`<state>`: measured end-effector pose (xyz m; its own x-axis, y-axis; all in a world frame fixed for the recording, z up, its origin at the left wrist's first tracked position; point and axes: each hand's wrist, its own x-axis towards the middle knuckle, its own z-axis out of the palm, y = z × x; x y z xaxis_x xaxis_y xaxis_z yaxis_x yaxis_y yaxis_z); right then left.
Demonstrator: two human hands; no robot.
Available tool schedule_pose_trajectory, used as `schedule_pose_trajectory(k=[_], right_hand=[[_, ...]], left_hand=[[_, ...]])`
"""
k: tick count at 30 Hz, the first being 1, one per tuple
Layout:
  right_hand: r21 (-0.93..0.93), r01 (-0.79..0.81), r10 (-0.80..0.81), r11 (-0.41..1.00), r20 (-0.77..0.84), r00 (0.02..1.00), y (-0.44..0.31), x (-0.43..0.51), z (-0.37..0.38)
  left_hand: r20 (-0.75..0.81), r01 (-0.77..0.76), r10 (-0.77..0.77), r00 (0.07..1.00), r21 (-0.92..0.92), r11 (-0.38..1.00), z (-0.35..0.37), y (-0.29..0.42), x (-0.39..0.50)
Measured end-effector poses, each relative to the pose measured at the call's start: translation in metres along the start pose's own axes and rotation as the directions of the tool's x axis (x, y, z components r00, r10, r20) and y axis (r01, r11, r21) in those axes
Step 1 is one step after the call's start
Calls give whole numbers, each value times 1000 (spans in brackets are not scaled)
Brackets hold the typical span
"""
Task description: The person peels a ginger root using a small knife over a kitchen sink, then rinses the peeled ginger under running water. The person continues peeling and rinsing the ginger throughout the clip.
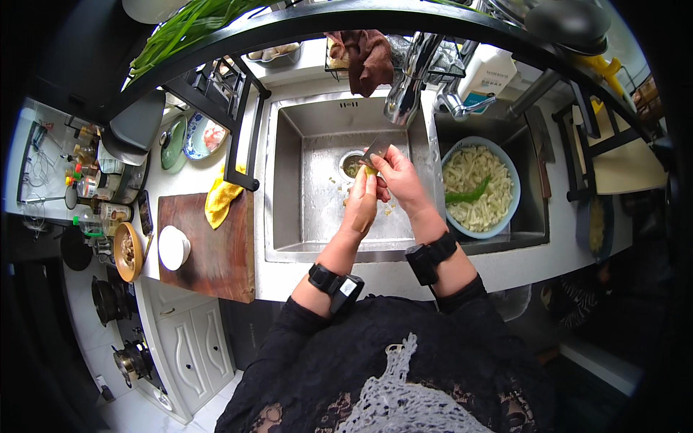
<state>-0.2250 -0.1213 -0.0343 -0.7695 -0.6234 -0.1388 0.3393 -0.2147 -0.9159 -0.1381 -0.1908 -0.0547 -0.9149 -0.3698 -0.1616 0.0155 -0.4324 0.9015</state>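
My left hand [360,204] grips a small yellowish piece of food [370,170], perhaps ginger, mostly covered by the fingers. In my right hand [405,176] is a small metal blade [377,147], its edge close to the top of that piece. Its handle is hidden in the palm. Both hands meet over the left basin of a stainless steel sink [314,227], just right of the drain [352,165], where wet scraps lie. To the right, a pale blue bowl [517,189] holds whitish strips [479,211] and a green pepper [470,193] in the smaller basin.
A chrome faucet [405,97] rises behind my hands, under a black rack bar [346,21]. Left of the sink lie a wooden cutting board [216,265], a white bowl [173,248] and a yellow cloth [223,200]. A wood-handled knife [541,146] rests along the right basin's edge.
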Motion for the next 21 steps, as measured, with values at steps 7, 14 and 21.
schedule_pose_trajectory(k=[7, 14, 21], right_hand=[[281, 120, -59, 952, -213, 975, -1, 10, 5], [68, -93, 99, 993, -82, 992, 2, 6, 2], [-332, 37, -68, 943, -82, 994, 4, 7, -1]], left_hand=[[-76, -116, 124, 989, 95, 989, 14, -9, -1], [-60, -200, 243, 968, 398, 895, 16, -5, 1], [-82, -68, 108, 991, 392, 917, 6, -10, 7]])
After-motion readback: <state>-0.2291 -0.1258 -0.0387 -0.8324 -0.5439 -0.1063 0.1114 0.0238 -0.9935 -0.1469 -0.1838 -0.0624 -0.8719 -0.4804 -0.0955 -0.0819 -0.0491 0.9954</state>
